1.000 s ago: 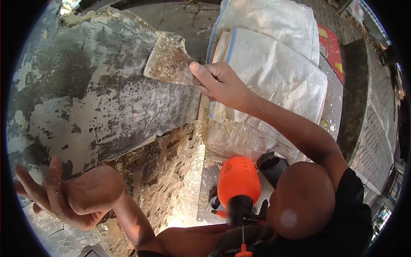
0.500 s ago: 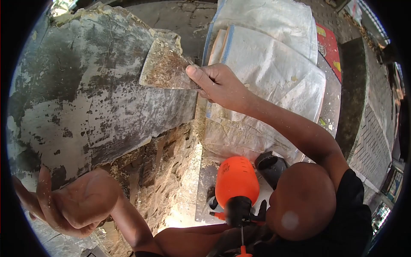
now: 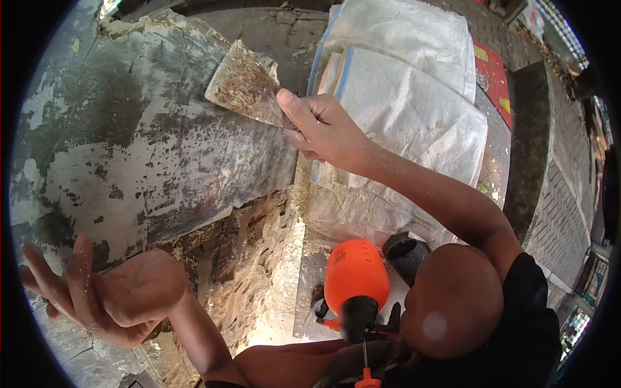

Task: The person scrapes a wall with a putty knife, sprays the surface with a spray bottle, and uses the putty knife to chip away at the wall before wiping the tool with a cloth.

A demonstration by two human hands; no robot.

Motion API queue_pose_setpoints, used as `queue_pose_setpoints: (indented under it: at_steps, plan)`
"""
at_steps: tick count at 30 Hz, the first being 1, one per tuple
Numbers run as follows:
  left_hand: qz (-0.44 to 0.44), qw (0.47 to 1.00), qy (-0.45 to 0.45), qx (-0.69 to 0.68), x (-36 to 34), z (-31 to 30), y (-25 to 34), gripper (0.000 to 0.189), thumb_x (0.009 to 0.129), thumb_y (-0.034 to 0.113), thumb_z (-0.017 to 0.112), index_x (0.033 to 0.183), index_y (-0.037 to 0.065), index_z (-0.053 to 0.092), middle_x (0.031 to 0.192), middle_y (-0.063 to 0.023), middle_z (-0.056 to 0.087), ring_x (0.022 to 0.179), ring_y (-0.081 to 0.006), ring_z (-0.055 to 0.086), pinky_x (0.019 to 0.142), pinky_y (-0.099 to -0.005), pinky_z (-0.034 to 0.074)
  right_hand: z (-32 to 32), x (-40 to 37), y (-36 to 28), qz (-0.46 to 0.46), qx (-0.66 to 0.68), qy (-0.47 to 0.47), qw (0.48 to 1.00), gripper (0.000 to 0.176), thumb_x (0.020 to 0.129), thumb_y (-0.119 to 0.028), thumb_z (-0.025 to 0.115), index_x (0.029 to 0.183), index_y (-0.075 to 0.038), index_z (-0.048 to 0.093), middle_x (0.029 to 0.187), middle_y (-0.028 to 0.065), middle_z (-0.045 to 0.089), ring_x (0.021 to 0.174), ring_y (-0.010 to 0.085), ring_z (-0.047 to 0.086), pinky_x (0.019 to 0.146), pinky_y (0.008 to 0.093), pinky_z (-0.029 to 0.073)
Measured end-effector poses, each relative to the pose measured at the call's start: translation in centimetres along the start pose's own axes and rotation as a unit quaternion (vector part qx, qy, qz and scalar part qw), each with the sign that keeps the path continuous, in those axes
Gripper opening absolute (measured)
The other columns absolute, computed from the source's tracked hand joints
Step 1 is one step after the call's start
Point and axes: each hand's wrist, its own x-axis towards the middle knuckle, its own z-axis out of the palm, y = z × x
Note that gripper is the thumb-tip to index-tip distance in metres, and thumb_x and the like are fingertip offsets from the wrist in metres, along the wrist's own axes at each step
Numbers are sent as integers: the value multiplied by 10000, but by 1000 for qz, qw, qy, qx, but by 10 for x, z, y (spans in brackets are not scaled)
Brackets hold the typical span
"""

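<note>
My right hand is closed round the handle of a broad scraper, its blade rusty and specked. In this view the blade overlaps the edge of a grey surface with flaking paint. The handle is hidden in my fist. At lower left my left hand holds nothing, fingers spread and palm turned up, overlapping the lower part of the same surface. Between the two hands, below the painted area, runs a rough, exposed brown masonry strip.
White woven sacks lie spread beyond my right wrist. An orange sprayer bottle with a black head stands near my body, beside a dark rounded object. A low ledge and paving are at right.
The scraper blade has shifted slightly left and its far corner has tipped upward. My left hand has moved a little to the right, fingers still spread.
</note>
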Motion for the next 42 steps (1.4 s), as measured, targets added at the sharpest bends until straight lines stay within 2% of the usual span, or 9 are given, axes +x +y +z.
queue_pose_setpoints:
  at_steps: [4,7,14,17,20,23,27,35,42]
  plan:
    - [-21,999,13,40,9,5,15,463,1066,185,310,876,11,695,908,-129,751,1165,-338,660,1226,-523,308,10,-15,22,7,-13,-9,1000,643,1070,-516,392,558,-131,344,488,-46,309,411,60,287,389,263,269]
    - [-34,999,23,32,3,5,11,437,1058,150,323,883,26,704,903,-122,754,1183,-330,651,1239,-494,294,4,-6,-1,5,-25,-11,1000,661,1058,-554,391,559,-120,367,494,-44,320,420,66,329,404,277,310]
    - [-74,995,47,47,21,16,34,417,1017,90,332,857,23,712,863,-107,756,1200,-317,645,1235,-490,290,3,-7,4,-9,-56,24,998,671,1053,-539,432,542,-105,448,488,-28,360,425,72,355,416,292,327]
    - [-63,996,56,0,11,15,23,425,1005,80,337,832,30,722,892,-97,765,1189,-317,653,1236,-495,271,0,4,-7,-12,-1,-6,1000,675,1051,-546,427,546,-99,447,484,-21,370,435,78,380,436,302,354]
    - [-43,998,43,9,14,14,25,423,999,73,342,822,24,723,888,-90,768,1160,-321,670,1233,-501,267,-7,-14,29,9,-60,8,998,678,1051,-556,418,548,-101,427,481,-18,376,438,85,391,441,313,366]
    - [-38,998,46,5,14,14,23,420,998,69,340,833,28,724,868,-88,766,1142,-321,679,1230,-506,273,-25,-28,75,96,-107,43,989,672,1046,-566,423,560,-103,427,480,-19,374,433,91,391,441,306,363]
    - [-30,999,44,2,12,15,21,438,1007,76,325,832,48,725,881,-90,769,1148,-312,678,1239,-499,256,-17,-9,51,18,-29,27,999,619,1060,-533,414,593,-127,391,506,-44,334,420,68,317,405,267,285]
    - [-48,998,36,26,14,14,25,480,1022,106,303,794,61,723,919,-96,773,1162,-289,673,1256,-464,214,-3,-16,60,67,46,19,996,619,1070,-522,386,597,-121,382,506,-38,322,419,77,276,402,273,255]
    - [-50,998,28,28,12,13,23,460,1033,114,315,858,76,739,923,-86,772,1188,-295,657,1255,-506,197,3,-20,73,69,62,38,995,622,1069,-522,393,591,-124,377,505,-42,320,417,83,265,403,284,251]
